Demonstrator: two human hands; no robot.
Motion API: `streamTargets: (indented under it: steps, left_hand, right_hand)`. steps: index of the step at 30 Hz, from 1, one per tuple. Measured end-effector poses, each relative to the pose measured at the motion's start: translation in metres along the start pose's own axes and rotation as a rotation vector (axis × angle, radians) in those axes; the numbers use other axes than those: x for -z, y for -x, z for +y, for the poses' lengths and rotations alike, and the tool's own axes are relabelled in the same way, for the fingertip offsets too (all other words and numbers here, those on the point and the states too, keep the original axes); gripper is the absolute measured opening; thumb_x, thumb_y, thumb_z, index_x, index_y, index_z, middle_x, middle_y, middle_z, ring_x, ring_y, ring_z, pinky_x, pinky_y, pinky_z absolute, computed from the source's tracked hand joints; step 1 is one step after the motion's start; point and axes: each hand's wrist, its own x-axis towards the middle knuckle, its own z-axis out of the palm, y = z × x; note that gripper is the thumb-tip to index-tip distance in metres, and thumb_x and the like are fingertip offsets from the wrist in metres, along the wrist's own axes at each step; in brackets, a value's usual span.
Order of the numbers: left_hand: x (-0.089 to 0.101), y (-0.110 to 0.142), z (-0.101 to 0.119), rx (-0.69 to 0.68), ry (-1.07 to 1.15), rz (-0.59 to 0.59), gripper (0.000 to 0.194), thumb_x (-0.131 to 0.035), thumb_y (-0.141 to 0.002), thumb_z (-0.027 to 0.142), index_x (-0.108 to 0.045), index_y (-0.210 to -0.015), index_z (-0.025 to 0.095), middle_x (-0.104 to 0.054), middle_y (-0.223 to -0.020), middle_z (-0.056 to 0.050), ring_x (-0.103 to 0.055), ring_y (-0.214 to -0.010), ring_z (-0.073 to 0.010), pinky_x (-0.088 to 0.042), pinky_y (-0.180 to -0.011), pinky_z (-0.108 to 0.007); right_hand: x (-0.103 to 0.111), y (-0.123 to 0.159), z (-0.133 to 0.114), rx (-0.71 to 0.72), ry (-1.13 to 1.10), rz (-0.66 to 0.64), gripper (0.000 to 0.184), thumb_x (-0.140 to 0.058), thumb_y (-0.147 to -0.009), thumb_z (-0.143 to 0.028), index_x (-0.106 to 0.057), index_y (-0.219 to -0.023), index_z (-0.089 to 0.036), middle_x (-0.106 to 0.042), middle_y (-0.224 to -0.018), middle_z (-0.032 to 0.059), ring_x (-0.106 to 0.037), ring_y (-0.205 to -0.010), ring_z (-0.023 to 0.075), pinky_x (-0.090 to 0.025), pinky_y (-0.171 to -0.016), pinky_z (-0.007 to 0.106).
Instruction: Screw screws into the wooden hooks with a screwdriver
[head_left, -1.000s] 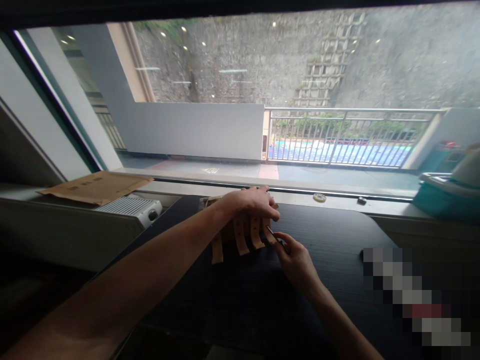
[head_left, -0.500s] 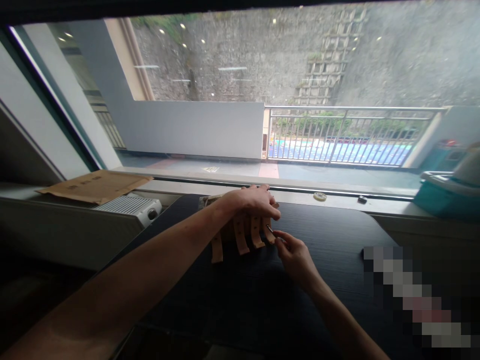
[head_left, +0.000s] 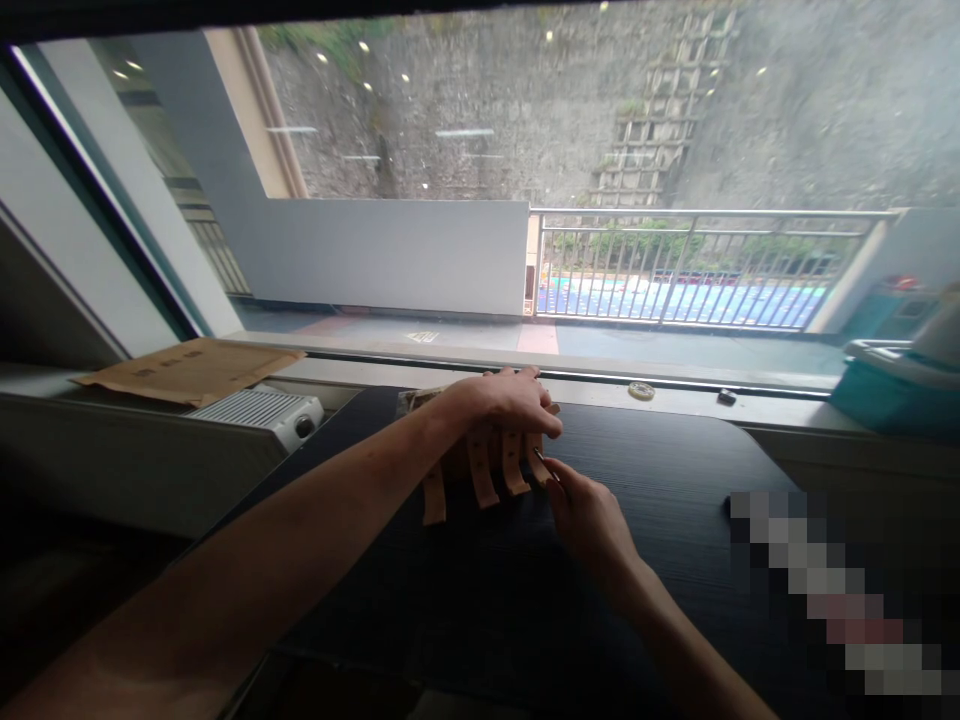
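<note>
A brown wooden-looking piece with several curved slats [head_left: 481, 480] lies on the black table; small dark holes or marks show on the slats. My left hand [head_left: 514, 402] rests over its far part, fingers stretched forward and thumb pointing right, hiding much of it. Low on the right, my right hand [head_left: 589, 505] is closed in a pinch around a slim metal tool [head_left: 541, 457], whose tip meets the rightmost slat. The rest of that tool is inside the fingers, so its kind cannot be told. Behind my left wrist is a small clear wrapper [head_left: 412, 402].
The black table [head_left: 660, 470] stands against a window sill. A roll of tape [head_left: 641, 390] and a small dark object [head_left: 726, 397] lie on the sill. At right is a teal bin [head_left: 874, 395]; at left, a brown paper envelope [head_left: 195, 368] above a white radiator [head_left: 262, 415].
My right hand has turned slightly, and less of the metal tool shows. My left hand stays in place on the slatted piece.
</note>
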Motion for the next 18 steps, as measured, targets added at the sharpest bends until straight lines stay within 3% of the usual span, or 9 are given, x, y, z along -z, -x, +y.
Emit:
streamTargets:
  steps: [3,5,8,13,15,18]
  left_hand:
    - [0.0,0.001,0.001,0.01,0.004,0.008,0.046,-0.053,-0.065,0.056,-0.067,-0.097,0.026,-0.024,-0.148,-0.004,-0.026,-0.129,-0.0414,-0.038,-0.095,-0.051]
    - [0.0,0.001,0.001,0.017,0.002,0.012,0.047,-0.054,-0.065,0.057,-0.066,-0.098,0.027,-0.023,-0.148,-0.003,-0.026,-0.129,-0.0411,-0.038,-0.095,-0.051]
    - [0.0,0.0,0.001,0.024,0.0,0.008,0.049,-0.054,-0.065,0.058,-0.065,-0.101,0.027,-0.022,-0.149,-0.002,-0.024,-0.13,-0.0412,-0.037,-0.096,-0.052]
    - [0.0,0.0,0.002,0.009,-0.003,0.012,0.048,-0.053,-0.066,0.053,-0.065,-0.102,0.025,-0.025,-0.148,-0.005,-0.019,-0.132,-0.0412,-0.034,-0.098,-0.052]
    - [0.001,0.002,0.004,0.005,0.005,0.012,0.046,-0.053,-0.066,0.052,-0.066,-0.101,0.025,-0.027,-0.146,-0.006,-0.019,-0.133,-0.0408,-0.035,-0.098,-0.051]
    - [0.001,0.004,0.005,0.01,0.021,0.007,0.043,-0.053,-0.066,0.051,-0.067,-0.098,0.024,-0.03,-0.145,-0.005,-0.02,-0.132,-0.0406,-0.037,-0.096,-0.049]
  right_hand:
    - [-0.002,-0.005,0.009,-0.064,-0.298,-0.024,0.039,-0.039,-0.089,-0.037,-0.061,-0.116,-0.019,-0.07,-0.091,0.0065,-0.064,-0.084,0.0195,-0.045,-0.069,0.027]
    - [-0.002,-0.006,0.011,-0.087,-0.336,-0.033,0.04,-0.04,-0.089,-0.039,-0.061,-0.116,-0.019,-0.07,-0.088,0.006,-0.064,-0.082,0.0196,-0.046,-0.067,0.027]
    - [0.002,-0.004,0.005,-0.029,-0.128,-0.009,0.037,-0.039,-0.09,-0.034,-0.06,-0.118,-0.023,-0.07,-0.091,0.0056,-0.064,-0.082,0.0201,-0.045,-0.068,0.028]
    - [0.004,0.001,-0.01,0.067,0.399,-0.043,0.043,-0.035,-0.09,-0.019,-0.048,-0.13,-0.025,-0.066,-0.087,0.0071,-0.064,-0.064,0.0197,-0.041,-0.053,0.027]
    - [0.003,0.001,-0.009,0.063,0.409,-0.045,0.044,-0.034,-0.09,-0.017,-0.047,-0.131,-0.025,-0.066,-0.086,0.0075,-0.064,-0.063,0.0195,-0.041,-0.054,0.027]
    - [-0.001,-0.001,-0.002,0.036,0.14,-0.017,0.039,-0.036,-0.091,-0.025,-0.053,-0.126,-0.024,-0.068,-0.091,0.0079,-0.065,-0.076,0.0212,-0.044,-0.063,0.029]
